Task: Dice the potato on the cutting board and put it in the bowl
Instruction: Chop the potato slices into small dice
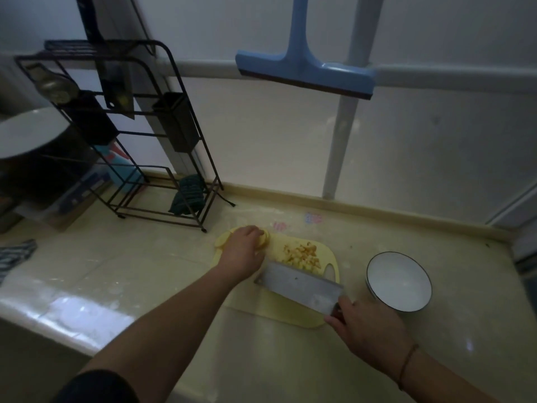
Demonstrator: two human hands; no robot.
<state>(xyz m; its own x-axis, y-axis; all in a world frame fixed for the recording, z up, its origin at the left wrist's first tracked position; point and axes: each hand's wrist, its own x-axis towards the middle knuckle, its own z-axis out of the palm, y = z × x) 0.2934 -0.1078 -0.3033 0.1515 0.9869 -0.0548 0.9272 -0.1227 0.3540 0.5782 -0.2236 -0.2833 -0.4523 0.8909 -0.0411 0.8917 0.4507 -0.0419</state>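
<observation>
Your left hand (244, 248) presses flat on the potato slices (225, 239); they look wet and slippery, so hold the stack's top. Your right hand (363, 330) grips the knife (299, 283) handle.

My left hand (243, 248) covers most of the potato slices (221, 240), so only their edges show at the far end of the cutting board (293, 311). My fingertips there are hidden under my own knuckles. My right hand (366, 335) hides nearly all of the cleaver (299, 289) handle. The blade blocks the near part of the diced potato (302, 254) pile. Both my forearms run off the bottom edge. Items on the black wire rack (139, 135) are too dark and blurred to identify.
</observation>
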